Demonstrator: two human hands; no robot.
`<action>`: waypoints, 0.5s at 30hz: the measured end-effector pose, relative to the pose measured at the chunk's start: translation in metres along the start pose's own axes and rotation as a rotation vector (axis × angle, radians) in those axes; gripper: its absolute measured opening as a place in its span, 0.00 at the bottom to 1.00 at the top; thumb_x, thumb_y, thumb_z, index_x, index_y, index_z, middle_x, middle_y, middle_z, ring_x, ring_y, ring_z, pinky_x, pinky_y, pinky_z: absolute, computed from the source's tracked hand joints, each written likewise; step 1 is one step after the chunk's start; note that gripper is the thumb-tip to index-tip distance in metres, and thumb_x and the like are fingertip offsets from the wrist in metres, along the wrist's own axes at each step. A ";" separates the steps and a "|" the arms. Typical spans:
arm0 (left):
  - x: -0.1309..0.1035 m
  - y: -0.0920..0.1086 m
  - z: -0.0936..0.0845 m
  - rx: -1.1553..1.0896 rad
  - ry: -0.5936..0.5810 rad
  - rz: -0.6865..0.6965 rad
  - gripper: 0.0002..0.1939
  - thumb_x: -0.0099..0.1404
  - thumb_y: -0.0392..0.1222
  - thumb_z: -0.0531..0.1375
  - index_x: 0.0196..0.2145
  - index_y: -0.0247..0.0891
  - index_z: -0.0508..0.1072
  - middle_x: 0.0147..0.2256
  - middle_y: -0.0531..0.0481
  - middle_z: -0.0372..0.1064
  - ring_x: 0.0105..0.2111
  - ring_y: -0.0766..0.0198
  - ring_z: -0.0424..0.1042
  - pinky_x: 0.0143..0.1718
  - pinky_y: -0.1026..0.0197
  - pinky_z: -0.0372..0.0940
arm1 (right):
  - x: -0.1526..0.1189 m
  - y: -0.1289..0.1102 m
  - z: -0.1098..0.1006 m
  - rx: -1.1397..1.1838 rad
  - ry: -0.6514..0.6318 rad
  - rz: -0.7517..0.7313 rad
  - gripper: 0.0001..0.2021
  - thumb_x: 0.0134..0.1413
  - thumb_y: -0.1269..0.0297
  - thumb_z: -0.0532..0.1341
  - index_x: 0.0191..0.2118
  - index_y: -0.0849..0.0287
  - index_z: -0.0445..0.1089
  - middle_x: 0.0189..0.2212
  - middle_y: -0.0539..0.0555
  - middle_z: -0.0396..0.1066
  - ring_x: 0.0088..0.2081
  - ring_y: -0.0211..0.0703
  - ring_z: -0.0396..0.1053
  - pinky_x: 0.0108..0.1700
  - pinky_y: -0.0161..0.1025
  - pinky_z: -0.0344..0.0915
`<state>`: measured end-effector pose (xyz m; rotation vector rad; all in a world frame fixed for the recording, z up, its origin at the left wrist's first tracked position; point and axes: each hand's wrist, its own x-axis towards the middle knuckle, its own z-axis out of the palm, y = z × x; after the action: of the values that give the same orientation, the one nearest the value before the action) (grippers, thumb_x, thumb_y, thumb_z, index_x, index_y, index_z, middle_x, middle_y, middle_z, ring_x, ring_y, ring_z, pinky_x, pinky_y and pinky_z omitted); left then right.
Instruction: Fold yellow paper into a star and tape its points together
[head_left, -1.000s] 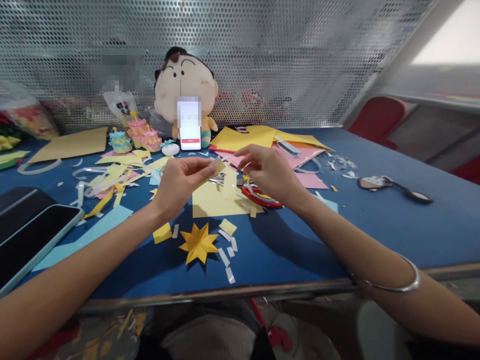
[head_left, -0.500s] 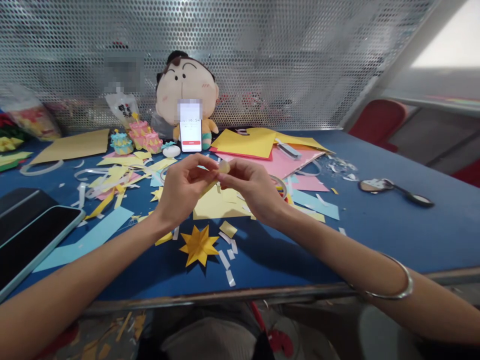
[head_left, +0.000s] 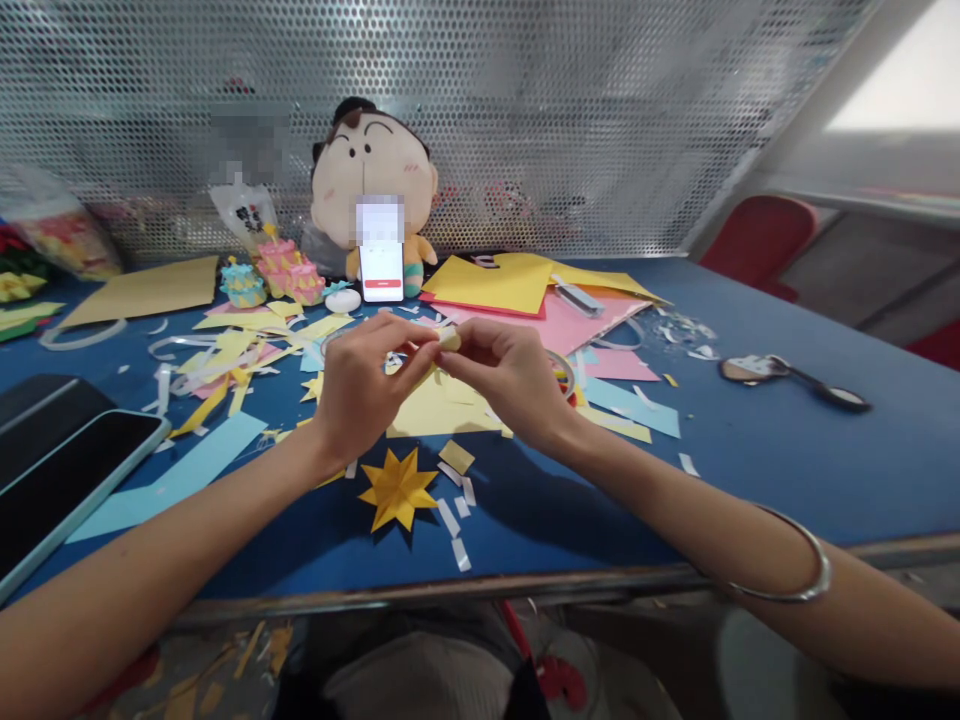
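Note:
A small pale yellow paper piece is pinched between my two hands above the middle of the table. My left hand grips its left side with thumb and fingers together. My right hand holds the other side, its thumb and index finger closed on it. Under the hands lies a pale yellow sheet. Nearer the front edge rests a folded orange-yellow paper star, flat and with several points. Small white strips and a yellow square lie to its right.
Paper scraps cover the left middle. A tablet lies at front left. Behind, a lit phone leans on a plush doll. Coloured sheets with a cutter are at back right; a black-handled object lies farther right.
My left hand has turned slightly, and its fingers have shifted on the paper piece. My right hand stays nearly in place, still pinching. The star and sheets have not moved.

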<state>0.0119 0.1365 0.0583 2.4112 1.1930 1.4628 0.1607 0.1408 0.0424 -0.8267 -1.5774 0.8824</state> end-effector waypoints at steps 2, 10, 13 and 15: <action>0.000 0.000 0.000 0.033 -0.003 0.018 0.08 0.60 0.41 0.58 0.30 0.39 0.78 0.29 0.48 0.74 0.28 0.64 0.71 0.33 0.63 0.62 | -0.001 0.000 0.000 -0.044 0.003 -0.040 0.07 0.44 0.64 0.62 0.24 0.60 0.65 0.20 0.47 0.63 0.24 0.33 0.60 0.28 0.35 0.58; -0.002 0.000 0.002 0.103 -0.018 0.079 0.10 0.61 0.39 0.56 0.29 0.39 0.77 0.29 0.48 0.76 0.29 0.64 0.71 0.32 0.64 0.62 | -0.003 -0.001 0.000 -0.122 0.018 -0.110 0.05 0.45 0.68 0.60 0.23 0.60 0.64 0.20 0.47 0.63 0.24 0.33 0.61 0.26 0.33 0.57; -0.001 0.001 0.001 0.101 -0.027 0.058 0.10 0.61 0.39 0.56 0.30 0.39 0.77 0.29 0.48 0.76 0.29 0.63 0.71 0.33 0.63 0.62 | -0.003 -0.002 0.000 -0.131 0.018 -0.106 0.05 0.45 0.68 0.60 0.23 0.60 0.64 0.19 0.47 0.63 0.23 0.33 0.61 0.26 0.33 0.57; -0.001 0.001 0.000 0.072 -0.042 0.037 0.10 0.61 0.39 0.56 0.30 0.40 0.77 0.30 0.48 0.76 0.29 0.63 0.71 0.33 0.63 0.62 | -0.003 -0.002 0.000 -0.130 0.019 -0.111 0.06 0.45 0.67 0.61 0.23 0.60 0.64 0.19 0.46 0.63 0.24 0.33 0.60 0.26 0.33 0.57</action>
<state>0.0125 0.1355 0.0582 2.5101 1.2190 1.3956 0.1612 0.1378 0.0426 -0.8279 -1.6606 0.6961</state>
